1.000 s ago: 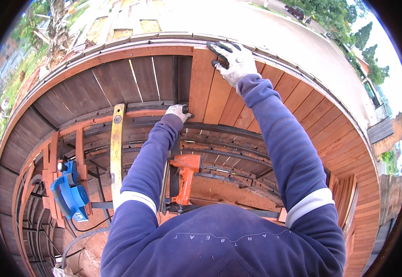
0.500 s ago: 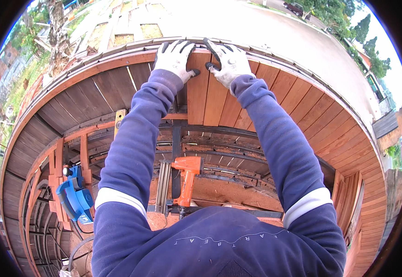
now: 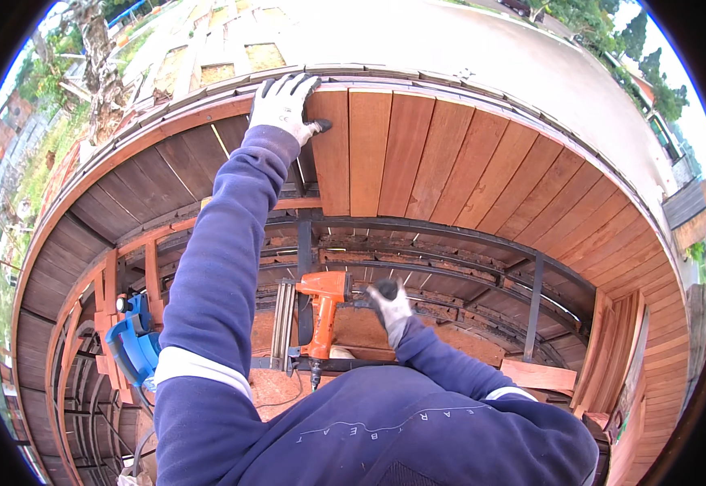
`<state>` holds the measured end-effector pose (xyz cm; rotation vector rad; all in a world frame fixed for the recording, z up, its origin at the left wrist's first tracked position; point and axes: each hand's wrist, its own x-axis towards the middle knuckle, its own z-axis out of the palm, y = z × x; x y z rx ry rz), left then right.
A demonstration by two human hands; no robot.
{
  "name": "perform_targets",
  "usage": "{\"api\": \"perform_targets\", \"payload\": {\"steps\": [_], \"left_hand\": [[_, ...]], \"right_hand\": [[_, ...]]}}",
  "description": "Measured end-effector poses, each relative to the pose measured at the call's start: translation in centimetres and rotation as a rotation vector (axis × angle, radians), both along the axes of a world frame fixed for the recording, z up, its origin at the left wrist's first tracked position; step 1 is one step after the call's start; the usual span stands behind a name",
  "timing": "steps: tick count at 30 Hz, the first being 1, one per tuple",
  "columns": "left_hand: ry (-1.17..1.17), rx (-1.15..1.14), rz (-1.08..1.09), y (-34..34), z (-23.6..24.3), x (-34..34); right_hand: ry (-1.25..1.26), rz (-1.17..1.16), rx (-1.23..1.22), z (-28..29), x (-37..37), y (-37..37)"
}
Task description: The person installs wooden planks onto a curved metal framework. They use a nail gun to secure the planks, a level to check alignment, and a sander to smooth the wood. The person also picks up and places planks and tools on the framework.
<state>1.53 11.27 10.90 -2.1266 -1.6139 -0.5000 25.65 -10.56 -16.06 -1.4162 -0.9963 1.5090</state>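
My left hand (image 3: 285, 107), in a white glove with dark fingertips, lies over the outer rim of the curved wooden deck. Its fingers stretch past the edge, and its thumb rests by the left side of the end plank (image 3: 330, 154). My right hand (image 3: 392, 308), gloved alike, is low in the middle with its fingers loosely bent and somewhat blurred. Nothing shows in it. Just left of it stands an orange nail gun (image 3: 320, 312) with a metal magazine, apart from the hand.
Reddish planks (image 3: 466, 166) run side by side to the right; darker boards (image 3: 130, 186) lie at the left. A blue power tool (image 3: 132, 344) hangs at the inner frame on the left. Dark metal framing (image 3: 535, 308) spans below the deck. Stacked boards (image 3: 616, 348) stand at the right.
My right hand has left the planks at the rim and come down beside the nail gun. My left hand stays on the rim, slightly farther left in view.
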Motion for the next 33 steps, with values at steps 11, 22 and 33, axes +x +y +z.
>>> {"api": "perform_targets", "payload": {"steps": [11, 22, 33], "left_hand": [[-0.030, -0.010, -0.009, 0.1, 0.3, 0.0], [0.014, -0.059, 0.023, 0.8, 0.1, -0.4], [0.000, -0.060, -0.047, -0.3, 0.0, -0.6]], "right_hand": [[0.976, 0.363, -0.353, -2.5, -10.1, -3.7], [1.128, 0.123, -0.412, 7.9, -7.5, -4.1], [0.361, -0.117, 0.872, 29.5, -2.4, -5.4]]}}
